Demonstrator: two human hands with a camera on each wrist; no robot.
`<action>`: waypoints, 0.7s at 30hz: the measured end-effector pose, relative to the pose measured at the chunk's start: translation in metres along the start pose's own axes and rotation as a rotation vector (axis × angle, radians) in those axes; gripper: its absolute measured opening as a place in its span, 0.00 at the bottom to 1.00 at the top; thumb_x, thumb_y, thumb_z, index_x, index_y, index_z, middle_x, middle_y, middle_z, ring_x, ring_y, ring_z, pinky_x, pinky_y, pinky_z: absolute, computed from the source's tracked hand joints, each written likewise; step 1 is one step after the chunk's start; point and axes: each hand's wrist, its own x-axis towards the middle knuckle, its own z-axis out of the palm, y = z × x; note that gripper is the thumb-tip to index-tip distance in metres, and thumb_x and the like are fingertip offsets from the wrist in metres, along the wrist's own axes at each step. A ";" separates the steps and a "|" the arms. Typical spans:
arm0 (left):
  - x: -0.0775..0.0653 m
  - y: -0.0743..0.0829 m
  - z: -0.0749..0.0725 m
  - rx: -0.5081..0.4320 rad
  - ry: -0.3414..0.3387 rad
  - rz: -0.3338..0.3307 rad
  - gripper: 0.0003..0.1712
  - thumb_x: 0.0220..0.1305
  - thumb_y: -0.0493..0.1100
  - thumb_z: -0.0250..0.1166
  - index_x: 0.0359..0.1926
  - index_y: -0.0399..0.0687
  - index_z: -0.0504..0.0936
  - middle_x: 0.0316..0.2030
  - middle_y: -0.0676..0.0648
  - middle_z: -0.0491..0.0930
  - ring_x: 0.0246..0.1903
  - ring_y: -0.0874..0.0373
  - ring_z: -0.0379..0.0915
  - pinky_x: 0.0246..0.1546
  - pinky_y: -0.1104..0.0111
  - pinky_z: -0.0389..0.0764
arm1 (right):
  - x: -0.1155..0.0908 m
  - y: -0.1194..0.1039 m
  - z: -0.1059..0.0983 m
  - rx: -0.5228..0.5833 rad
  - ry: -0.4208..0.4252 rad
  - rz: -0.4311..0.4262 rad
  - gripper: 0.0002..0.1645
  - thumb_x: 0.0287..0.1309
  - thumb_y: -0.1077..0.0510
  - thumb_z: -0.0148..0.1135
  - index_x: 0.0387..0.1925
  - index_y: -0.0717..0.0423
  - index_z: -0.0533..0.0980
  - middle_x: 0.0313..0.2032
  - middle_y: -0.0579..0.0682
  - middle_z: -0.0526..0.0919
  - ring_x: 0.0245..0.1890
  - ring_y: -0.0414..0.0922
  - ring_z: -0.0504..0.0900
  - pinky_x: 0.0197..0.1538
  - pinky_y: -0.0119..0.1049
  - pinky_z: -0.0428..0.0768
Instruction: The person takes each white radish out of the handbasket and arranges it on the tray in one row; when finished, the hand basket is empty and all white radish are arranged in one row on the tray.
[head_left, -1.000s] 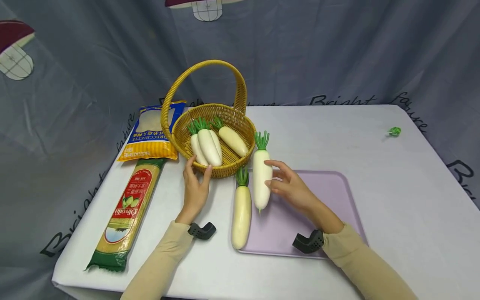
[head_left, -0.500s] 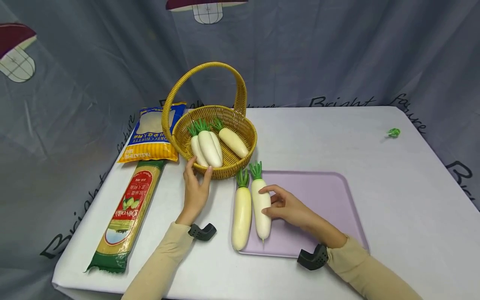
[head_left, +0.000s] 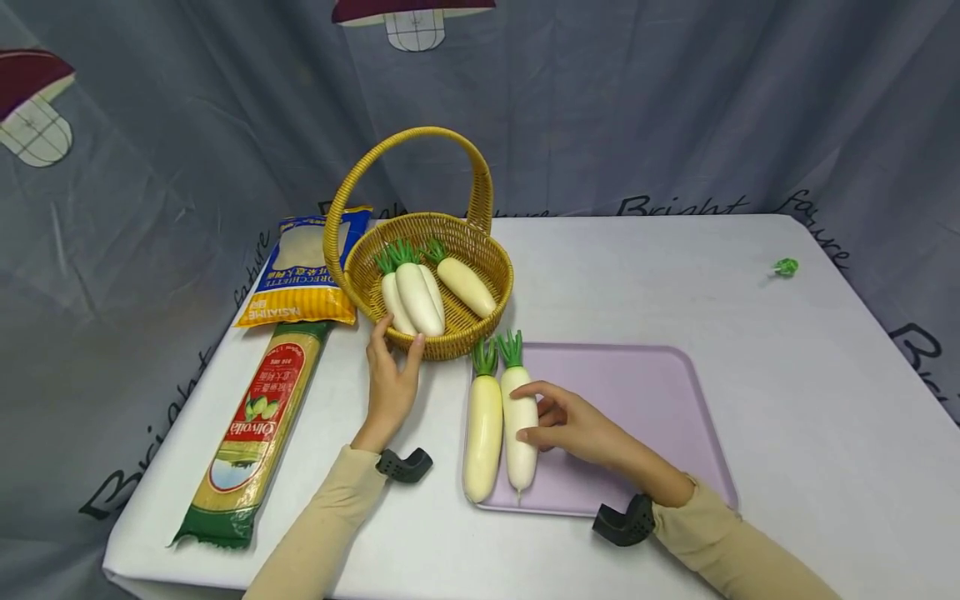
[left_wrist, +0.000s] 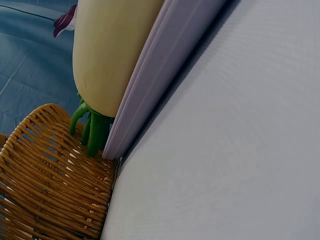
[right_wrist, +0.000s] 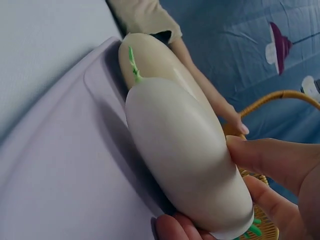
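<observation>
Head view: the right hand (head_left: 567, 427) pinches a white radish (head_left: 517, 417) between thumb and fingers, over the purple tray (head_left: 622, 400), just beside a cream radish (head_left: 483, 442). The left hand (head_left: 392, 383), thumb and finger spread, touches the basket (head_left: 450, 343). Inverted labels read "PASTATIME" on the bag (head_left: 300, 287) and "Olivoilà" on the packet (head_left: 258, 425); the curtain (head_left: 600, 108) reads "Bright".

Left wrist view: cream radish along the tray edge.

Right wrist view: white radish gripped.

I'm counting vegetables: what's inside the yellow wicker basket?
The basket holds three bunched long white radishes with green leaves and, to their right, one cream, green-leaved radish. What lies beneath them is covered from view.
</observation>
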 end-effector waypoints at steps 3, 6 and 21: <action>0.000 0.000 -0.001 -0.002 -0.002 0.000 0.35 0.64 0.59 0.51 0.66 0.55 0.49 0.64 0.37 0.50 0.63 0.48 0.51 0.65 0.56 0.57 | 0.000 -0.001 0.001 -0.070 0.013 -0.011 0.30 0.49 0.55 0.66 0.55 0.49 0.69 0.37 0.59 0.70 0.29 0.44 0.76 0.31 0.37 0.78; 0.000 0.001 0.000 -0.002 -0.004 0.000 0.35 0.64 0.59 0.50 0.66 0.54 0.49 0.64 0.37 0.50 0.64 0.48 0.51 0.65 0.56 0.57 | -0.001 -0.001 0.001 -0.115 0.020 -0.016 0.30 0.48 0.53 0.67 0.55 0.48 0.70 0.38 0.59 0.70 0.31 0.45 0.76 0.30 0.36 0.78; 0.000 0.002 -0.002 -0.008 -0.009 -0.014 0.37 0.63 0.61 0.50 0.66 0.54 0.49 0.64 0.37 0.49 0.64 0.44 0.50 0.65 0.52 0.56 | -0.020 -0.020 0.004 -0.673 0.141 -0.111 0.24 0.51 0.39 0.59 0.52 0.33 0.73 0.40 0.45 0.76 0.33 0.39 0.72 0.30 0.27 0.68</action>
